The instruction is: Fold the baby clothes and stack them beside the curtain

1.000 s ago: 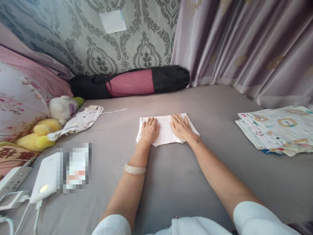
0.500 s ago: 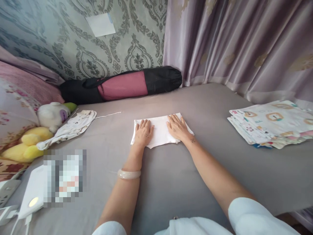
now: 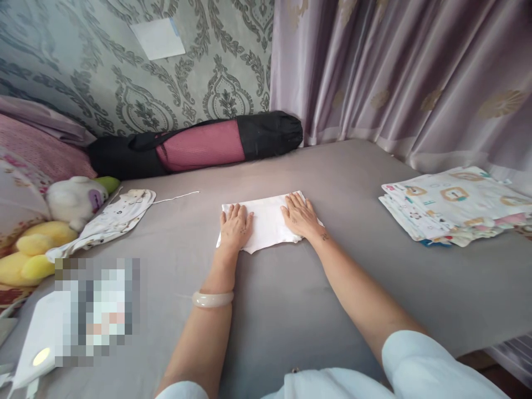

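A folded white cloth (image 3: 266,221) lies flat on the grey bed sheet (image 3: 316,299) in the middle of the view. My left hand (image 3: 235,226) rests palm down on the cloth's left end, fingers stretched out. My right hand (image 3: 300,215) presses flat on its right end, fingers spread. Neither hand grips anything. A pale bangle (image 3: 211,299) sits on my left wrist.
A stack of folded printed cloths (image 3: 453,204) lies at the right. A small white garment (image 3: 108,217) and plush toys (image 3: 54,221) are at the left. A black and pink rolled bag (image 3: 199,145) lies against the patterned wall. Curtains (image 3: 394,77) hang behind. A white device (image 3: 37,343) sits near left.
My hands stay flat on the white cloth. The view has turned a little to the right, so everything has slid left in the picture.
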The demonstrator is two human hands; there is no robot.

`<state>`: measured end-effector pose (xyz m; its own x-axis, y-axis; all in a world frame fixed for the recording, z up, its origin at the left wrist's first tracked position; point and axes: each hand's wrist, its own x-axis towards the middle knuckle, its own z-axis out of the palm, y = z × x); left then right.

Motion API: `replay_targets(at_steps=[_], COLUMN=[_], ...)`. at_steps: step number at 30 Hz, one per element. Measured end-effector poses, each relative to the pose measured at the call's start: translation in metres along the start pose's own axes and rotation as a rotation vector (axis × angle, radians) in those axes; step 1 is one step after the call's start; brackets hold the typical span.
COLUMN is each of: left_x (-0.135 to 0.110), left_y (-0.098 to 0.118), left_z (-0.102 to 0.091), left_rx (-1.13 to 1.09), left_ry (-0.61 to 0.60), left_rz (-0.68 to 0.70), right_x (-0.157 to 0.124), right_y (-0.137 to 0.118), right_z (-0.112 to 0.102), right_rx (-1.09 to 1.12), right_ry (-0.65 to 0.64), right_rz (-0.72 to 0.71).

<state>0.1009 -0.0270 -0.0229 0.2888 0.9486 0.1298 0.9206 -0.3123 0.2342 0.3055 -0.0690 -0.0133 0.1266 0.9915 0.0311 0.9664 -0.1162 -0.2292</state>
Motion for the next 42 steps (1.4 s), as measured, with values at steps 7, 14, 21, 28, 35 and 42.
replay_targets(at_steps=[7,14,21,28,35,42], left_x=[-0.001,0.0,0.003,-0.001,-0.002,0.004], left_y=[-0.004,-0.009,-0.009,-0.02,-0.044,-0.05], left_z=[-0.009,-0.004,-0.007,-0.02,-0.033,-0.042], left_rx=[0.034,0.061,0.003,-0.015,-0.233,-0.561], left_ry=[0.103,0.014,0.118,0.149,0.005,-0.072], left_rz=[-0.168,-0.177,-0.24,-0.41,-0.485,-0.596], right_x=[0.001,0.002,0.005,0.012,0.009,0.016], right_y=[0.007,0.008,0.013,0.046,0.059,0.053], right_z=[-0.002,0.0,-0.006,-0.029,-0.035,-0.034], right_rx=[-0.025,-0.001,0.11,0.311,0.264,0.333], right_ry=[0.055,0.004,0.04,0.035,-0.042,-0.075], right_rz=[0.143,0.172,0.178,0.321,0.406,0.39])
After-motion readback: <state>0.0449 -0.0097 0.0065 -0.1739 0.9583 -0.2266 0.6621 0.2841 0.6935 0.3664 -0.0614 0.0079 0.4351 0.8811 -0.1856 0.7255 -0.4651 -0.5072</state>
